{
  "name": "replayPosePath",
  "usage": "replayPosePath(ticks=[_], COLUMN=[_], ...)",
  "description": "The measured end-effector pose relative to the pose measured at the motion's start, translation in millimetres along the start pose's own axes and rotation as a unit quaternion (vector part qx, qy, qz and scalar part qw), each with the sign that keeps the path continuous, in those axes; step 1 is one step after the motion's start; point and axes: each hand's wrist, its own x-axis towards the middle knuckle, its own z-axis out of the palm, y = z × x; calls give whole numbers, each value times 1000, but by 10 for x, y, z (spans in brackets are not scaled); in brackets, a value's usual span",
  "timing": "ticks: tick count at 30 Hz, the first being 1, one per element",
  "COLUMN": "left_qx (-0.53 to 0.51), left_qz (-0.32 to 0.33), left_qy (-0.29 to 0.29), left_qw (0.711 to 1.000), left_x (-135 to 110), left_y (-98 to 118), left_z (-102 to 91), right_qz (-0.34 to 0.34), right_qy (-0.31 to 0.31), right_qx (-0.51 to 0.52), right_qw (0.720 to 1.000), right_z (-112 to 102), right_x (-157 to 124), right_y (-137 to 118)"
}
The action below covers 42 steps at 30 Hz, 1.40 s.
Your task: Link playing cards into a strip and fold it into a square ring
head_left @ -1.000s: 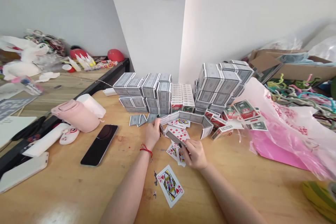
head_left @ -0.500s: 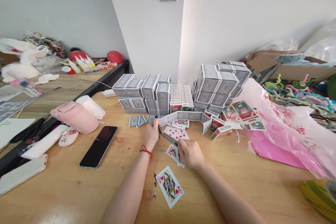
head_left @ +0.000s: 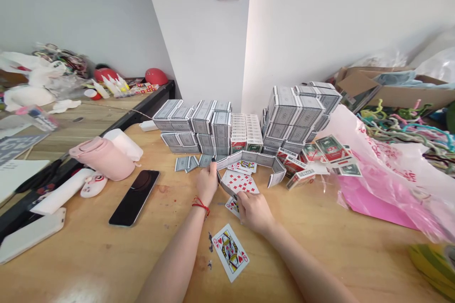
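Observation:
A chain of folded playing cards [head_left: 251,157] stands on edge in a rough loop on the table. My left hand [head_left: 207,182] pinches its left corner, thumb on top. At the chain's near end, my right hand [head_left: 255,210] has its fingers closed on the last folded card. Loose face-up cards [head_left: 240,182] lie inside the loop, partly under the chain. A queen of hearts [head_left: 231,253] lies face up between my forearms. Patterned card blocks [head_left: 213,125] are stacked behind on the left, with a taller card stack [head_left: 295,116] on the right.
Two rows of card boxes [head_left: 246,128] stand between the stacks. Opened card boxes [head_left: 300,170] lie at right beside a pink plastic bag [head_left: 377,170]. On the left are a black phone [head_left: 135,197], a pink tumbler [head_left: 103,157] and a computer mouse [head_left: 93,185]. Yellow tape [head_left: 432,265] sits at the near right.
My right hand has shifted slightly left and up with the chain's near end. The chain's far right end has swung a little inward. My left hand keeps its pinch, barely moved.

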Motion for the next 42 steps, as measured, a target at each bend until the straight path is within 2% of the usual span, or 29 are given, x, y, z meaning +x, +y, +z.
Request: replayPosePath(ticks=[10,22,28,33,38,42], left_qx=[5,6,-20,-40,-66,-102], left_qz=[2,6,9,10,2,-17], left_qy=[-9,4,-5,-26,-34,-63], left_qw=[1000,1000,1000,999,997,993], left_x=[-41,-28,-1,-12,3,-9], left_y=[24,22,8,10,-6,34], left_z=[8,13,9,-11,-3,-6], right_qz=[42,48,85,58,43,49], right_qy=[6,31,-2,-9,4,17], right_qx=[101,148,68,8,90,165], right_qw=[994,987,994,998,995,985], right_z=[71,78,33,-69,-31,16], right_x=[11,26,70,92,75,47], right_y=[-35,-56,-47,17,50,83])
